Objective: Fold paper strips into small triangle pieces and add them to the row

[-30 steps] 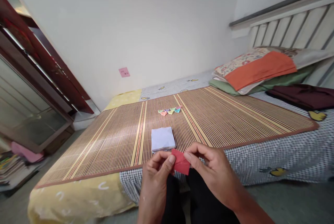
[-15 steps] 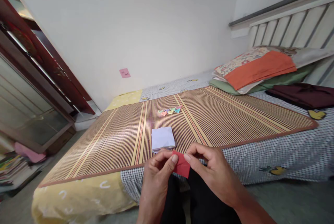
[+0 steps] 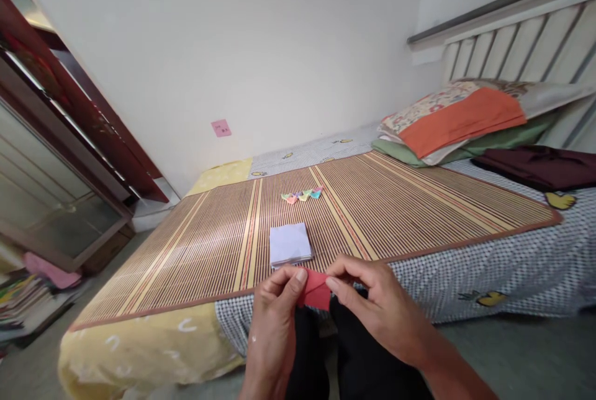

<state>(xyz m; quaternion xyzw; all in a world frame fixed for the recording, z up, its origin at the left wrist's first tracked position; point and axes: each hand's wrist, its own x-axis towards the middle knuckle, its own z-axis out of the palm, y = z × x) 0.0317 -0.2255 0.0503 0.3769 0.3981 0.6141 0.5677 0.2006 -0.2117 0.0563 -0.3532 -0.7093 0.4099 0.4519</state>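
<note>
Between my two hands is a small folded piece of red paper [image 3: 317,292], held just off the bed's near edge above my knees. My left hand [image 3: 278,313] pinches its left side between thumb and fingers. Its upper right corner is caught between the thumb and forefinger of my right hand [image 3: 372,300]. A crease or flap line runs slantwise across the paper. Just beyond my hands, a stack of pale lilac paper squares [image 3: 289,243] lies on the mat. Farther back sits a row of small folded paper pieces [image 3: 302,195] in several pastel colours.
A striped bamboo mat [image 3: 209,245] covers much of the bed. Pillows [image 3: 460,123] and a dark folded cloth [image 3: 535,167] lie at the right, near the white headboard [image 3: 521,43]. A pink note [image 3: 221,128] is on the wall. Books [image 3: 28,307] are piled at the lower left.
The red paper has turned slightly and shifted a little left, showing more of its slanted fold line. My left hand has moved slightly left with it, still pinching.
</note>
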